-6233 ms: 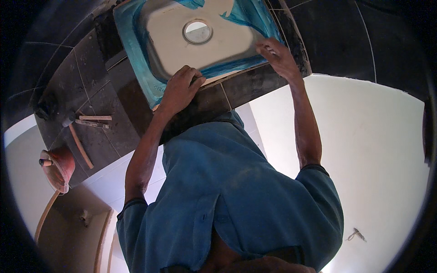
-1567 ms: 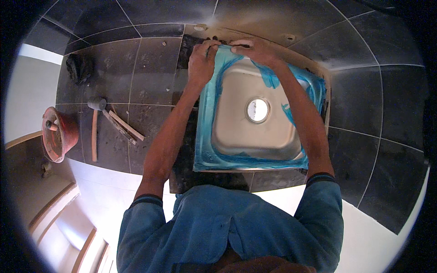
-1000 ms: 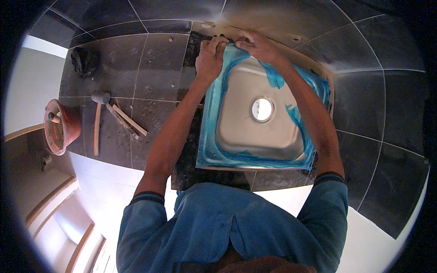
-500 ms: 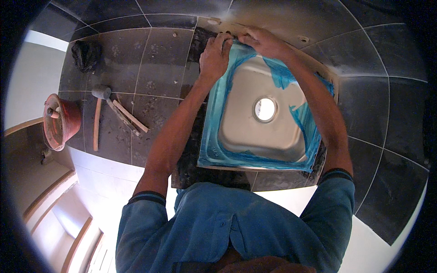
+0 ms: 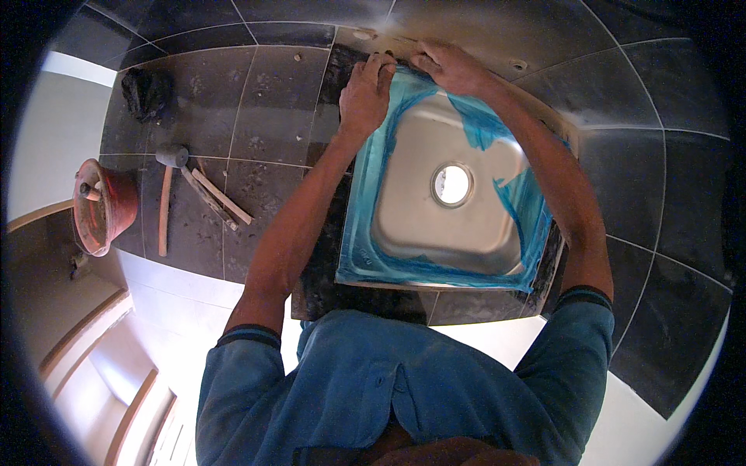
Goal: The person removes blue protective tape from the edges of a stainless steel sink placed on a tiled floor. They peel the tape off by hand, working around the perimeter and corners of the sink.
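A square stainless steel sink (image 5: 420, 210) with a round drain hole lies in the worktop before me. Torn blue protective film (image 5: 364, 210) clings to its rim and hangs in loose flaps inside the bowl. My left hand (image 5: 367, 95) is closed at the far left corner of the sink, its fingers bent over the rim. Just to its right, my right hand (image 5: 452, 70) has its fingers curled at the far rim by the wall. What lies beneath those fingertips is hidden. My right forearm crosses above the sink's right side.
On the dark tiled worktop (image 5: 268, 101) to the left lie a rubber mallet (image 5: 165, 203), two wooden sticks (image 5: 221, 198) and a crumpled black bag (image 5: 146, 93). A reddish bucket (image 5: 116, 206) with a tool handle inside stands at the left edge. Dark tiled walls border the back and right.
My right hand has shifted slightly to the right along the far rim, and its forearm and elbow have swung outward. My left hand remains at the corner.
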The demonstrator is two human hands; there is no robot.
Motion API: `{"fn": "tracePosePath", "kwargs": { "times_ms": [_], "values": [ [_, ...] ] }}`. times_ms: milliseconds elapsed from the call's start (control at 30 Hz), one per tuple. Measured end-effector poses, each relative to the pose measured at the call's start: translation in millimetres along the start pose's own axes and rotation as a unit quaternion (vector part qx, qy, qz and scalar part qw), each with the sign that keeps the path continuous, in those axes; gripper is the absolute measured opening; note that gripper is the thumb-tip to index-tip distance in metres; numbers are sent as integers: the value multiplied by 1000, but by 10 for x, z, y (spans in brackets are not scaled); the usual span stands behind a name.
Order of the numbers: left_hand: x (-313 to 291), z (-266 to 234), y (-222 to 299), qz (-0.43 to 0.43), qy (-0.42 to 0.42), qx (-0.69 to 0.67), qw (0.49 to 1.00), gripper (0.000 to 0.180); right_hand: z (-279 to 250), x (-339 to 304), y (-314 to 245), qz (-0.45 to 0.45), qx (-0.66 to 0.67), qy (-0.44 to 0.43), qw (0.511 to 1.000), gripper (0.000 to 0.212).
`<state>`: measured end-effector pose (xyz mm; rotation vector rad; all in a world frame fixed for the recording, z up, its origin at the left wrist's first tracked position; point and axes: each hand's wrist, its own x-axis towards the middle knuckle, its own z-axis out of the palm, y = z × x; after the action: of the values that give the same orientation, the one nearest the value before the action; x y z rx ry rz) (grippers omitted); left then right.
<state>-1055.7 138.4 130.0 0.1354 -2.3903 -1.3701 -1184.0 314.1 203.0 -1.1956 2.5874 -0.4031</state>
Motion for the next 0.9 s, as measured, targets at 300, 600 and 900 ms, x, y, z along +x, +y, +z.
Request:
{"fn": "tracePosePath", "kwargs": {
  "times_ms": [300,600,900],
  "values": [
    [-2,21,28,21,19,15,999,25,6,78,94,-79,97,-22,992,38],
    [23,-128,278,-113,-55,-49,991,58,-141,-65,-117,-64,32,-20,997,40],
    [80,-168,204,-43,-57,-88,994,45,-224,-228,86,-7,169,9,986,48]
  ]
}}
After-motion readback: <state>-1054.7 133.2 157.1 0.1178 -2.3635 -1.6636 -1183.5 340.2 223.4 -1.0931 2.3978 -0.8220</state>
